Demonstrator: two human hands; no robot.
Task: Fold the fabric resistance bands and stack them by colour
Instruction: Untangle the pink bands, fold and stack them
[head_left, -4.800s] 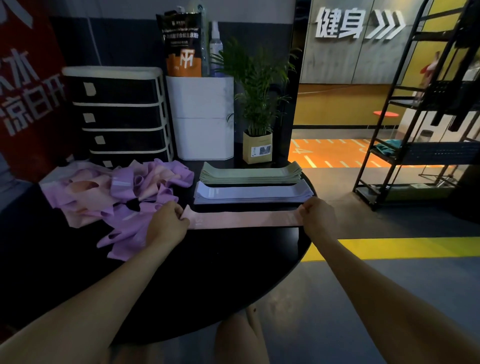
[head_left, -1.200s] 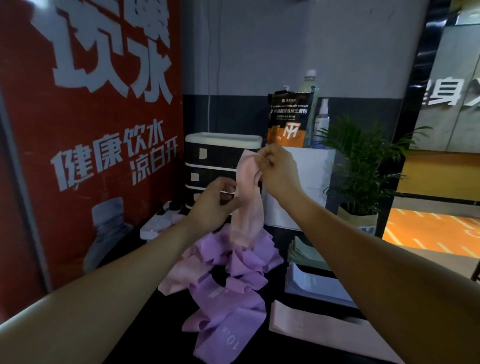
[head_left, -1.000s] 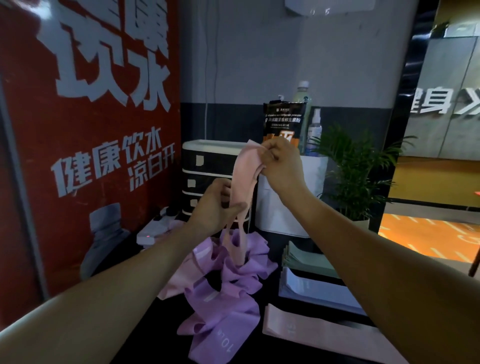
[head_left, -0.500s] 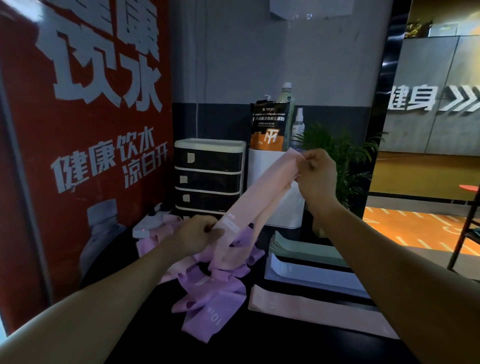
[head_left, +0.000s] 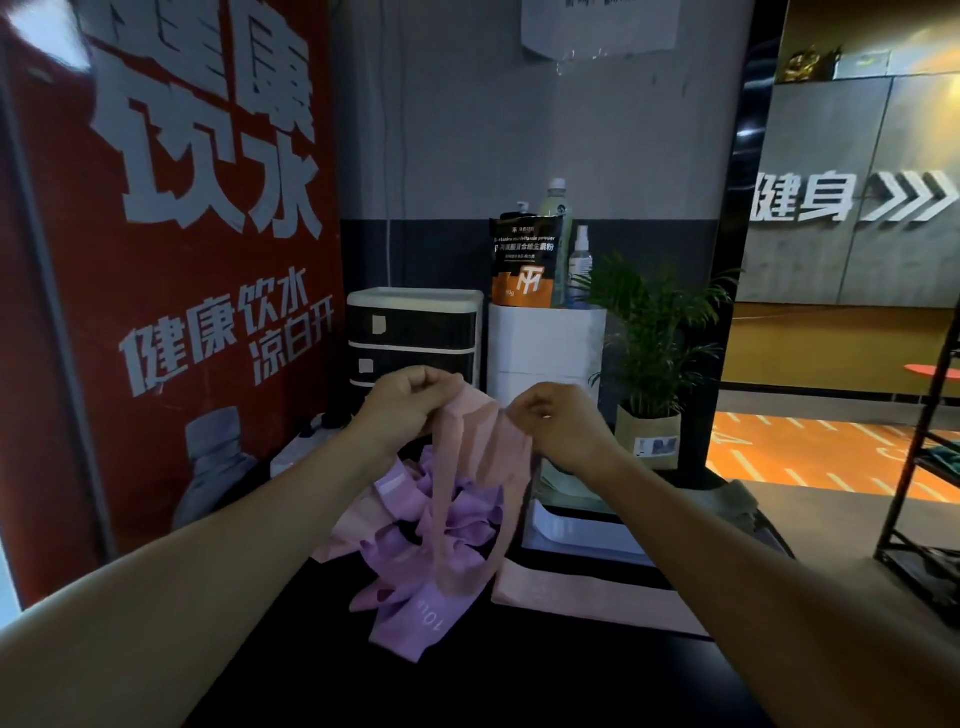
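Observation:
A pink fabric band (head_left: 467, 488) hangs as a loop in the air above the black table (head_left: 519, 675). My left hand (head_left: 405, 405) grips its top left end and my right hand (head_left: 550, 421) pinches its top right end, both at about the same height. Below the loop lies a tangled pile of purple and pink bands (head_left: 421, 540). To the right, one folded pink band (head_left: 587, 597) lies flat near me. Behind it sits a folded lavender stack (head_left: 576, 535), then a folded green stack (head_left: 566, 483), partly hidden by my right arm.
At the back of the table stand a black-and-white drawer unit (head_left: 415, 338), a white box (head_left: 545, 353) with a pouch and bottles on top, and a potted plant (head_left: 649, 374). A red poster wall is at the left. A black metal rack (head_left: 924, 467) stands at the right.
My left hand rose from the pile up to the level of my right hand. The pink band, earlier stretched on a slant, now hangs down as a loop between both hands.

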